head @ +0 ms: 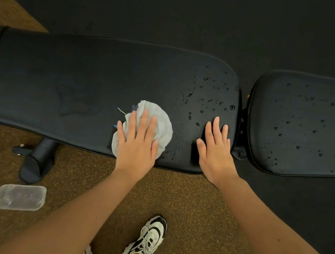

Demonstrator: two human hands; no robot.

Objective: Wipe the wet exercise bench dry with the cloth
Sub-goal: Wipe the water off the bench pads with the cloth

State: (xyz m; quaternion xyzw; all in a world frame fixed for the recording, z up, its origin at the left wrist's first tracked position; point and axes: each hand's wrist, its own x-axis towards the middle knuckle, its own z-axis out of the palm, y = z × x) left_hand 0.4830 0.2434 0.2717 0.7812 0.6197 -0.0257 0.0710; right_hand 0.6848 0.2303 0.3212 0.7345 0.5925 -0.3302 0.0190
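Two bare hands rest flat on a long black padded exercise bench, seen from above by the person wearing the camera. The left hand lies palm down, fingers straight and slightly spread, pressing a bunched white cloth against the near edge of the main pad, roughly at its middle. The right hand is also flat and relaxed, fingers extended, holding nothing; it presses directly on the pad just to the right of the cloth, near the pad's rounded end. Neither hand is clenched. Water beads dot the surface between and beyond the hands, and many more cover the separate seat pad further right, across a narrow gap. The stretch of pad to the left of the cloth looks matte, with only a faint damp smear. The cloth appears soft, light and limp, likely to crumple and slide easily under a flat palm, so spreading the fingers over its centre seems the best hold. The vinyl looks smooth and slippery when wet, while the bench itself seems heavy and steady enough to lean on. On the speckled brown floor below sit a clear plastic container, a black bench foot and a white and black trainer.
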